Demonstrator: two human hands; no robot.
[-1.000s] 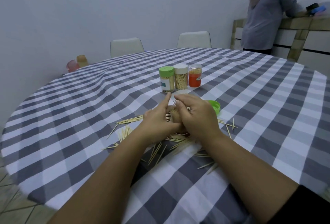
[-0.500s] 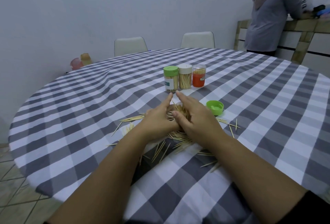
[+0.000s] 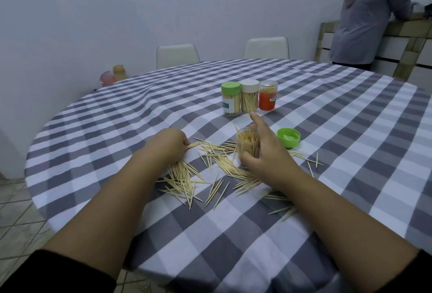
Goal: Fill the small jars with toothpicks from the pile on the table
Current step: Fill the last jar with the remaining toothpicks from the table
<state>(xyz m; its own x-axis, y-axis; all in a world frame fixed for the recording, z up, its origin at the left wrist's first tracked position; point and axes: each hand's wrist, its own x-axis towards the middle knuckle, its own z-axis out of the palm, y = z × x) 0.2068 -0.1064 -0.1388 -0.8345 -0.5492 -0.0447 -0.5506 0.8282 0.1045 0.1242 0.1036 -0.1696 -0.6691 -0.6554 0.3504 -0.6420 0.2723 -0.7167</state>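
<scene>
Dim, cool, even indoor light with a bluish cast; no glare; only faint soft shadows under the forearms on the counter [image 3: 350, 152]; wide-angle bending curves its rim and the floor tiles [image 3: 14, 211]; slight overall softness

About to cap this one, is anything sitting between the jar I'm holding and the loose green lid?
Nothing visible. The right hand holds the open jar, and the green lid lies just to its right on the tablecloth, with only bare cloth and that hand's own fingers between them.
</scene>
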